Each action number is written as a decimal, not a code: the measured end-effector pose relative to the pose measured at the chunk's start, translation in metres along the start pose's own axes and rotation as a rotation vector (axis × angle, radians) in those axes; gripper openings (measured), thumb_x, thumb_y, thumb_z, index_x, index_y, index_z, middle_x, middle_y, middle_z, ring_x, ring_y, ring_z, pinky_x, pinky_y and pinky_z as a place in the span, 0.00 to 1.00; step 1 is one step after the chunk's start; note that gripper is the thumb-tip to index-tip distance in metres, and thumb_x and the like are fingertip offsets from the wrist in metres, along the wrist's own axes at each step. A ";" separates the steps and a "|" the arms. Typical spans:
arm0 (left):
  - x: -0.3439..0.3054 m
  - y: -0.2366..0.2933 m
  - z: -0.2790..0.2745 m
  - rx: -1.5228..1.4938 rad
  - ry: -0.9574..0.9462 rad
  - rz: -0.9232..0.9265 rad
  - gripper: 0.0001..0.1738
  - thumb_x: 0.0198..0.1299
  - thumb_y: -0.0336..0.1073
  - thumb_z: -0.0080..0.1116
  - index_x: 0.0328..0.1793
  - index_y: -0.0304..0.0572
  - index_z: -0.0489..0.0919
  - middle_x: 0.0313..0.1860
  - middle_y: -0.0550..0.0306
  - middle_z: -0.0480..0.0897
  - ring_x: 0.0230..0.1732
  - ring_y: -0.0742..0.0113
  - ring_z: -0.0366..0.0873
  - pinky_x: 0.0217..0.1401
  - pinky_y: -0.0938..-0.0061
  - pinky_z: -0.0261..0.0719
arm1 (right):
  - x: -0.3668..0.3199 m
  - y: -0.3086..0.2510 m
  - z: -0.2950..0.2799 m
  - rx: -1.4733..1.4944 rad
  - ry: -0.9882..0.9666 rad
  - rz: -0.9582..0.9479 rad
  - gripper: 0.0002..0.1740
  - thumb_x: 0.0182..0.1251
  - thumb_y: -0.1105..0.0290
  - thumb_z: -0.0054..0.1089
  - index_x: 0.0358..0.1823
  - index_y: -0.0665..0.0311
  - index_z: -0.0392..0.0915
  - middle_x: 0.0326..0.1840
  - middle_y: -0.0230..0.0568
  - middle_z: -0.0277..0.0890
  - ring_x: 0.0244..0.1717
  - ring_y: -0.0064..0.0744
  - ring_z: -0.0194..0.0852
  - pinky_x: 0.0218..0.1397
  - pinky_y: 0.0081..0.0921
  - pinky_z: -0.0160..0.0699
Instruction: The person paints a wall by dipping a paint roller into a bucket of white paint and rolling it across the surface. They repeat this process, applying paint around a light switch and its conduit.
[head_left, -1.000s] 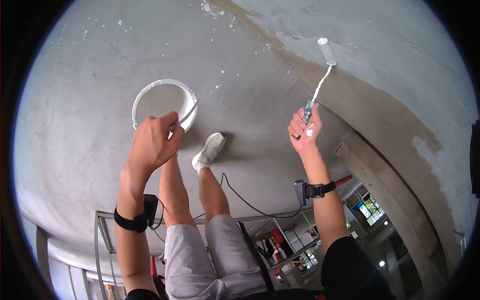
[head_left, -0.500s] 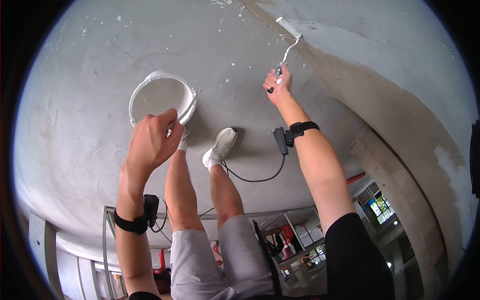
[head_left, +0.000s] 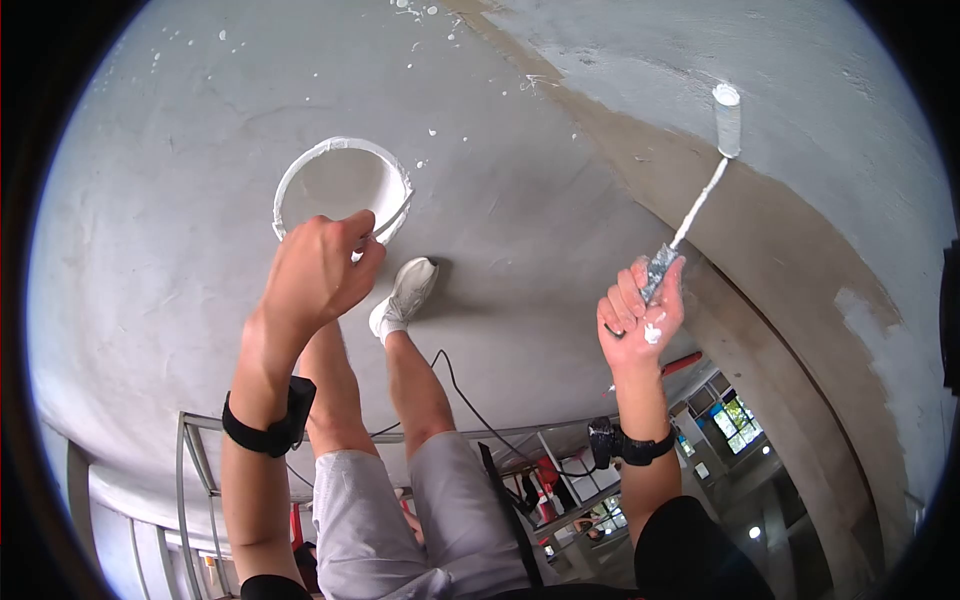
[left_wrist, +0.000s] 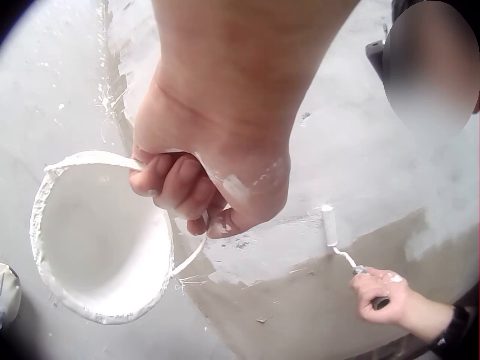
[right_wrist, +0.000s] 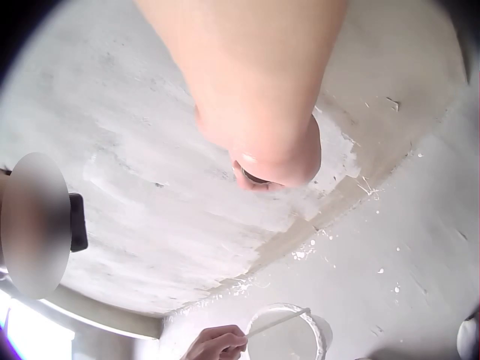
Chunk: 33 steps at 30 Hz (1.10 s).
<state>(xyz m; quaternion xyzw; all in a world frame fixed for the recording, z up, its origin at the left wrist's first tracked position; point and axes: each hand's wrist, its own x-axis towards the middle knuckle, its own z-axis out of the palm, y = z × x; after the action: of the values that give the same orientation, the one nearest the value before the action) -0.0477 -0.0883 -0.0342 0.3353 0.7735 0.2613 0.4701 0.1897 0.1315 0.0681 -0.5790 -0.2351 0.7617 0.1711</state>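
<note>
My left hand [head_left: 325, 265] grips the bail handle [left_wrist: 191, 259] of a white bucket [head_left: 345, 144], whose rim and inside are coated with white paint. In the left wrist view the bucket hangs tilted, mouth facing the camera, below the curled fingers. My right hand [head_left: 640, 315], with paint on the thumb side, holds a small paint roller [head_left: 728, 125] by its paint-smeared grip. The roller's white sleeve overlaps the wall, near the edge between pale coating and bare tan-grey strip. In the right wrist view my forearm and fist hide the roller.
The grey floor [head_left: 480, 290] carries white drips. A wall [head_left: 830, 130] on the right is partly coated pale. Behind me stand a metal rack [head_left: 185, 470] and shelves. A black cable [head_left: 455, 385] hangs behind my legs, and my shoe [head_left: 408, 295] is beside the bucket.
The right hand and roller first moved away and up-left along the wall, then came back down-right, nearer to me. The left hand keeps hold of the bucket handle, shifting only slightly.
</note>
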 end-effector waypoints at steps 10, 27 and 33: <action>-0.011 0.001 0.021 -0.090 0.010 0.055 0.08 0.55 0.31 0.54 0.27 0.34 0.73 0.15 0.43 0.72 0.18 0.42 0.69 0.24 0.58 0.68 | 0.002 0.001 -0.021 -0.056 -0.022 -0.109 0.33 0.76 0.36 0.32 0.27 0.56 0.66 0.12 0.25 0.53 0.09 0.20 0.43 0.12 0.20 0.46; -0.025 -0.037 0.014 -0.135 -0.060 -0.100 0.09 0.57 0.28 0.53 0.26 0.31 0.69 0.15 0.44 0.67 0.16 0.51 0.58 0.22 0.66 0.62 | 0.276 0.164 -0.053 -0.152 0.299 0.088 0.34 0.73 0.33 0.34 0.23 0.54 0.63 0.10 0.24 0.49 0.10 0.22 0.41 0.17 0.24 0.43; -0.020 -0.045 0.014 -0.076 -0.098 -0.054 0.09 0.58 0.28 0.54 0.27 0.31 0.70 0.14 0.45 0.66 0.14 0.54 0.58 0.20 0.67 0.61 | 0.286 0.161 -0.065 -0.172 0.305 0.061 0.33 0.73 0.35 0.39 0.24 0.57 0.62 0.12 0.24 0.48 0.10 0.22 0.41 0.16 0.25 0.47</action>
<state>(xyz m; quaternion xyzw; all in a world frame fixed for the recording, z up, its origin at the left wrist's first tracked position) -0.0410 -0.1313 -0.0615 0.3085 0.7477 0.2610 0.5269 0.1764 0.1603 -0.2653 -0.7071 -0.2533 0.6469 0.1315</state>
